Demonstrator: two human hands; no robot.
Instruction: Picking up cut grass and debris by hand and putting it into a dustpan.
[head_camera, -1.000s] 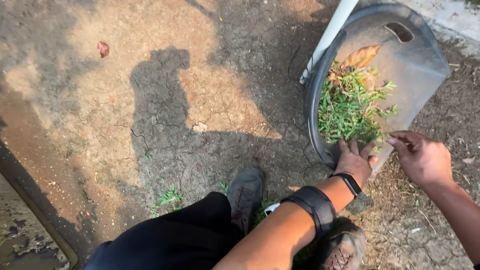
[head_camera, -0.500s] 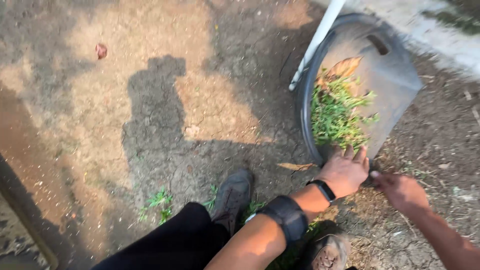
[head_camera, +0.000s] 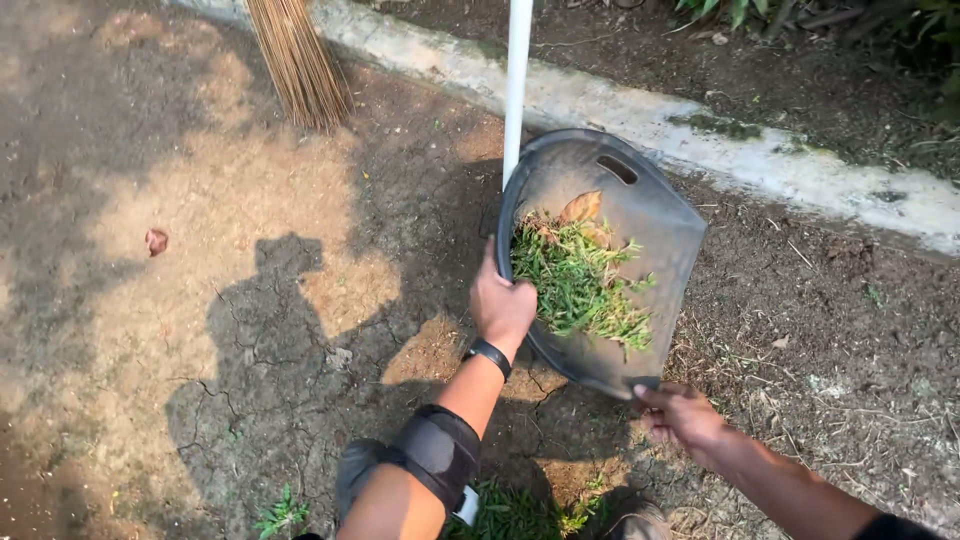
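Ground: cracked, dry dirt (head_camera: 200, 300) in patchy sun is lying all around the dustpan, with a pale kerb (head_camera: 800, 175) running just beyond the dustpan's far side.

Dustpan: the dark pan (head_camera: 650, 235) is now sitting tilted on the dirt with its mouth toward the person; a second ago it was lying farther off to the right with both hands at its near lip.

Load: green grass clippings (head_camera: 578, 285) and a few brown leaves (head_camera: 583, 208) are lying inside the pan, gathered toward its near half, much as before.

Left hand: the left hand (head_camera: 503, 305) is closing its fingers over the pan's left rim, having shifted there from the near lip; a black watch and arm wrap are showing below it.

Right hand: the right hand (head_camera: 680, 415) is pinching the pan's near right corner, where earlier it was hovering loose beside the pan.

Meaning: with both hands gripping opposite edges, the pan is, by my reading, being steadied or lifted with its load kept inside.

Pole: a white pole (head_camera: 517, 85) is rising from the pan's left back edge.

Broom: straw bristles (head_camera: 298, 62) are resting on the dirt well to the left of the pan.

Weeds: small green tufts (head_camera: 515, 515) are growing near the pan's front, by the person's shoe.
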